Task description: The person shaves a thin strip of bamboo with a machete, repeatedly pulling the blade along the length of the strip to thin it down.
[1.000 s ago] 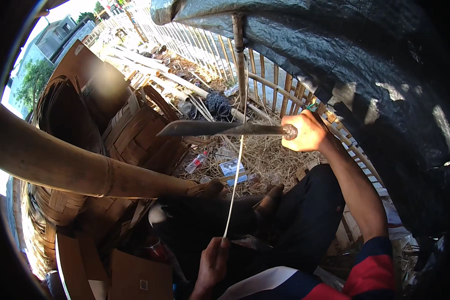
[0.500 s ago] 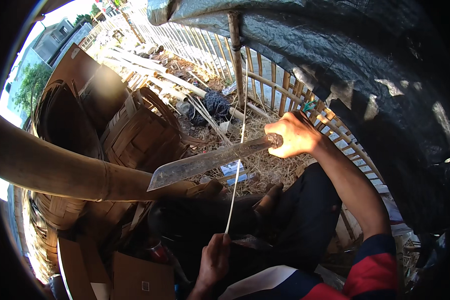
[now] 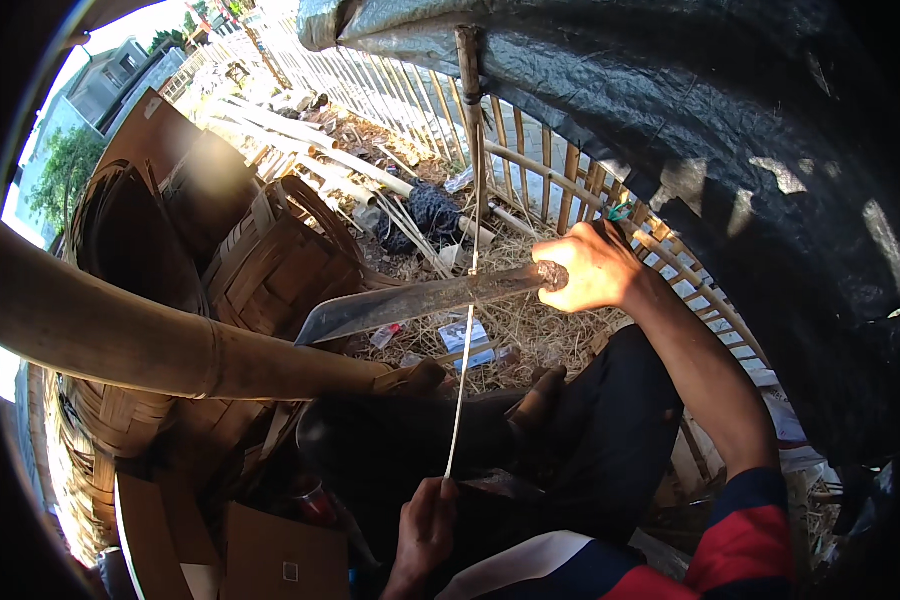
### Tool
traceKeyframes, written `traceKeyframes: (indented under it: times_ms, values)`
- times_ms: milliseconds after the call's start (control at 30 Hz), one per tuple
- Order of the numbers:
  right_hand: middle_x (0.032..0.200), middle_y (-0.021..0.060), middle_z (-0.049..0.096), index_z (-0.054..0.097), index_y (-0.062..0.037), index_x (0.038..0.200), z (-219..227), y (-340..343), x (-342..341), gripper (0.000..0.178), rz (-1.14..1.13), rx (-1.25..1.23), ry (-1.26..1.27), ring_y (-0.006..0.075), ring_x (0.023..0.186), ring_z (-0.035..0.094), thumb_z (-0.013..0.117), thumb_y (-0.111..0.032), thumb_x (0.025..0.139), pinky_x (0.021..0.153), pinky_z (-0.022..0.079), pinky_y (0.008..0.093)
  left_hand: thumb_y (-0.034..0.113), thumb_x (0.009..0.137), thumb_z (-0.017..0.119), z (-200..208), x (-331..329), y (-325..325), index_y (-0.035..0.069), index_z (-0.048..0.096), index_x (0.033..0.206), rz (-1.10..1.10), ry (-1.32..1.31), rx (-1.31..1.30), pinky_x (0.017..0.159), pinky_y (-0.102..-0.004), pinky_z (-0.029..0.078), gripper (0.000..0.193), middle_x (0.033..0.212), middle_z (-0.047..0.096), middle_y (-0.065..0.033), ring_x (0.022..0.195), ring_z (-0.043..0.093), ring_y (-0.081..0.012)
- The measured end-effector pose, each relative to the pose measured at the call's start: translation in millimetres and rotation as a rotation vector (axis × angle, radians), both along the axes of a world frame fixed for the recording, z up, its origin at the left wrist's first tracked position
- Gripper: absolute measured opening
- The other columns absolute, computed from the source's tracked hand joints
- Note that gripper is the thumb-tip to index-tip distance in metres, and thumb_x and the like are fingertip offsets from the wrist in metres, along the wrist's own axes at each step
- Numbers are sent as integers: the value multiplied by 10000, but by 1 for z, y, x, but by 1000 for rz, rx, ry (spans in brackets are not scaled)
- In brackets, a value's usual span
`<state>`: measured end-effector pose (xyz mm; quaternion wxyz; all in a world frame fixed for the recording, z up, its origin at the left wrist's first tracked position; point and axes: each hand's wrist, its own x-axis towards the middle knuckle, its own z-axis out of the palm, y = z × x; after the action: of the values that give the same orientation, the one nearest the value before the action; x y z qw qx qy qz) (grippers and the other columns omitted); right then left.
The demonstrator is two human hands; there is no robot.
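Observation:
My right hand (image 3: pixel 592 268) is closed round the short handle of a machete (image 3: pixel 400 307). The long, dark, worn blade points left, its tip just above a thick bamboo pole. Low in the middle, my left hand (image 3: pixel 425 530) pinches the lower end of a thin pale bamboo strip (image 3: pixel 460 400). From there the strip rises almost upright, crosses the blade near the handle and goes on up past it, in line with a fence post. Whether the blade's edge bites into the strip cannot be made out. Both hands are over my dark-trousered legs (image 3: pixel 590 430).
The thick bamboo pole (image 3: pixel 170 345) runs in from the left. Woven bamboo baskets (image 3: pixel 280 265) and a cardboard box (image 3: pixel 285 555) stand on that side. Ahead lie straw (image 3: pixel 530 330), scraps and cut poles (image 3: pixel 320 150). A bamboo fence (image 3: pixel 530 170) and dark tarpaulin (image 3: pixel 710 90) bound the right.
The machete blade has turned a little, its face now darker and its tip slightly higher. The strip and my left hand have shifted slightly left and down.

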<state>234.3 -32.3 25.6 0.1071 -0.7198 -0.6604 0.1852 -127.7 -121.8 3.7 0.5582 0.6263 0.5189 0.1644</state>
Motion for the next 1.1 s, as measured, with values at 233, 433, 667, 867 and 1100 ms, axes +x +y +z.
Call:
traceKeyframes:
  times_ms: [233,433,667,867,1100]
  values:
    - [958,169,612,679,-150,947,3,10,6,324,-31,-89,48,354,894,612,741,-306,670,774,499,458,234,1001,470,6,3,-5,16,540,919,-51,35,125,443,-216,305,244,593,442,37,505,403,-15]
    - [1042,187,573,653,-176,1090,-45,1,42,446,-172,174,53,317,1066,541,745,-362,696,931,463,404,226,997,467,8,1,-14,12,545,924,-115,71,64,447,-237,317,239,568,449,23,500,413,-34]
    - [863,146,589,644,-171,890,16,0,-4,277,-5,-163,-24,315,938,584,716,-339,682,813,487,456,249,999,465,5,5,-6,16,550,912,-67,89,90,453,-240,322,263,565,445,31,511,417,-35]
    - [896,154,594,662,-170,1003,-24,4,26,350,-108,79,64,318,945,567,715,-332,696,840,487,437,251,999,468,4,1,-8,13,549,913,-76,67,100,456,-246,334,266,575,453,31,511,418,-37]
    - [642,102,580,585,-117,697,-19,-2,9,183,40,269,52,314,627,573,711,-233,632,687,450,384,307,999,484,3,9,-15,11,555,901,-33,55,8,452,-228,310,320,572,443,42,512,397,-22]
